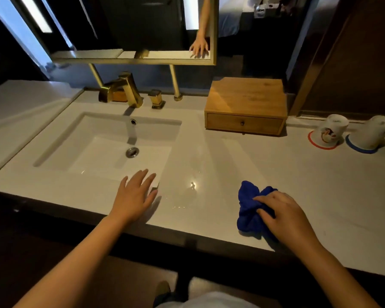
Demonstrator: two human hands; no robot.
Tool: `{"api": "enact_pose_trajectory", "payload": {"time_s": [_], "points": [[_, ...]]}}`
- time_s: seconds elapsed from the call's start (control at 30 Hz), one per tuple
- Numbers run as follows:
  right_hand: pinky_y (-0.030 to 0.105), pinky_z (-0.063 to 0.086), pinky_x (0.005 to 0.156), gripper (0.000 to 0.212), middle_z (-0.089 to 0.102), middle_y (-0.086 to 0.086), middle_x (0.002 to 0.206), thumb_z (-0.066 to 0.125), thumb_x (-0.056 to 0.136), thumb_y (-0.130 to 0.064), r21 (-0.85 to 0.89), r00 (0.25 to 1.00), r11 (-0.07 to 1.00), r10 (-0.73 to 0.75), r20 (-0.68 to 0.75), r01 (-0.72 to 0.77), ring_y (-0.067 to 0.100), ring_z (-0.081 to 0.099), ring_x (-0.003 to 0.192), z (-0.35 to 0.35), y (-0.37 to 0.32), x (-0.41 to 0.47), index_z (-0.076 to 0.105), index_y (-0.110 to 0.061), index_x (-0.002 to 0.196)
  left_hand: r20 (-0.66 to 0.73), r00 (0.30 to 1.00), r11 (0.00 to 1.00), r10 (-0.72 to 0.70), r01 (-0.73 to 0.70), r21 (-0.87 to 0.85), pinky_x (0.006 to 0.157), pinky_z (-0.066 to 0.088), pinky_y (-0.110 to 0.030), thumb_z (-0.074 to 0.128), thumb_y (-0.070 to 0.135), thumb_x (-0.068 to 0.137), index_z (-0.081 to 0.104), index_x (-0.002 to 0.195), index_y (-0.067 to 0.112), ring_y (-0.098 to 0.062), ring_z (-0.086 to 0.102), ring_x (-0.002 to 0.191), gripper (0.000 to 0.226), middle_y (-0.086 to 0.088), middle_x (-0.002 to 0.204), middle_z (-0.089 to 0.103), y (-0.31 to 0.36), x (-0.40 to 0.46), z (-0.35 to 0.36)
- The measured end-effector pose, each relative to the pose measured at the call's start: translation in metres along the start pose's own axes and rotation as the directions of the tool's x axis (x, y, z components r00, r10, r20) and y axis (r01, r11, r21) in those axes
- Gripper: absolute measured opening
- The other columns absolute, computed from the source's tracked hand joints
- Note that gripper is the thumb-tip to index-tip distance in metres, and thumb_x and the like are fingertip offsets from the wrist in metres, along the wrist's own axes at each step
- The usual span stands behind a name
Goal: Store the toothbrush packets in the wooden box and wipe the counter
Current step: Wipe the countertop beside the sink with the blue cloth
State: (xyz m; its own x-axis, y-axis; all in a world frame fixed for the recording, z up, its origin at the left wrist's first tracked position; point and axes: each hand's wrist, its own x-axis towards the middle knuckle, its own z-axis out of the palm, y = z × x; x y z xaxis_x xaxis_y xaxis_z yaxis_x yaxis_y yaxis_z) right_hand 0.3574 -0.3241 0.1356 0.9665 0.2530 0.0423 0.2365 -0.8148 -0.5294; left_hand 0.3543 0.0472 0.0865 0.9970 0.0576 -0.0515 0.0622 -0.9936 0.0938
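A crumpled blue cloth (249, 205) lies on the white counter (231, 156) near its front edge, and my right hand (285, 215) grips it from the right. My left hand (135, 194) rests flat on the counter by the sink's front right corner, fingers spread, holding nothing. The wooden box (245, 105) stands at the back right of the counter with its drawer closed. No toothbrush packets are visible.
A white sink (53, 156) with a gold faucet (120, 90) fills the left half. Two upturned cups (329, 134) (371, 136) stand at the far right on coasters. A gold-framed mirror (213, 30) hangs above. Wet patches shine on the counter between my hands.
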Motion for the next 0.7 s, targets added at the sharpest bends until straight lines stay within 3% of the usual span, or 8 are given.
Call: {"api": "enact_pose_trajectory", "payload": {"time_s": [0.1, 0.23, 0.5, 0.6, 0.7], "points": [[0.021, 0.034, 0.082, 0.029, 0.064, 0.004, 0.104, 0.061, 0.086, -0.013, 0.010, 0.997, 0.997, 0.074, -0.004, -0.074, 0.019, 0.052, 0.100, 0.022, -0.037, 0.004, 0.064, -0.016, 0.114, 0.014, 1.000, 1.000, -0.008, 0.008, -0.019, 0.118, 0.008, -0.048, 0.025, 0.050, 0.095, 0.025, 0.147, 0.027, -0.021, 0.013, 0.147, 0.057, -0.003, 0.158, 0.020, -0.052, 0.009, 0.005], [0.021, 0.032, 0.084, 0.028, 0.065, 0.006, 0.106, 0.061, 0.086, -0.012, 0.017, 0.986, 0.987, 0.162, -0.034, -0.161, 0.021, 0.053, 0.103, 0.040, -0.080, 0.004, 0.065, -0.015, 0.113, 0.073, 0.997, 0.999, 0.035, -0.032, -0.033, 0.117, 0.003, -0.050, 0.017, 0.058, 0.089, 0.027, 0.146, 0.029, -0.019, 0.010, 0.147, 0.065, -0.002, 0.157, 0.023, -0.098, 0.016, 0.010], [0.028, 0.036, 0.084, 0.028, 0.067, 0.011, 0.103, 0.066, 0.080, -0.009, -0.045, 0.950, 0.968, 0.234, -0.208, -0.248, 0.030, 0.056, 0.100, 0.047, -0.122, -0.013, 0.066, -0.010, 0.109, 0.031, 0.995, 0.992, 0.090, -0.086, -0.095, 0.116, 0.004, -0.049, 0.019, 0.053, 0.088, 0.038, 0.140, 0.027, -0.019, 0.017, 0.146, 0.061, -0.001, 0.154, 0.032, -0.109, 0.019, 0.020], [0.029, 0.036, 0.094, 0.040, 0.057, 0.010, 0.123, 0.063, 0.083, -0.026, -0.040, 0.940, 0.939, 0.340, -0.038, -0.342, 0.027, 0.047, 0.118, 0.070, -0.121, -0.011, 0.057, -0.016, 0.122, 0.020, 0.995, 0.990, 0.100, -0.097, -0.103, 0.116, 0.005, -0.050, 0.023, 0.050, 0.091, 0.039, 0.140, 0.026, -0.019, 0.018, 0.145, 0.057, -0.002, 0.154, 0.032, -0.111, 0.019, 0.022], [0.039, 0.018, 0.114, 0.067, 0.017, 0.007, 0.156, 0.048, 0.086, -0.056, -0.231, 0.889, 0.901, 0.413, 0.197, -0.368, 0.025, 0.013, 0.143, 0.096, -0.111, -0.009, 0.027, -0.030, 0.143, 0.030, 0.994, 0.990, 0.109, -0.105, -0.097, 0.116, 0.005, -0.050, 0.027, 0.047, 0.094, 0.037, 0.141, 0.026, -0.020, 0.017, 0.146, 0.053, -0.002, 0.155, 0.030, -0.111, 0.020, 0.023]]}}
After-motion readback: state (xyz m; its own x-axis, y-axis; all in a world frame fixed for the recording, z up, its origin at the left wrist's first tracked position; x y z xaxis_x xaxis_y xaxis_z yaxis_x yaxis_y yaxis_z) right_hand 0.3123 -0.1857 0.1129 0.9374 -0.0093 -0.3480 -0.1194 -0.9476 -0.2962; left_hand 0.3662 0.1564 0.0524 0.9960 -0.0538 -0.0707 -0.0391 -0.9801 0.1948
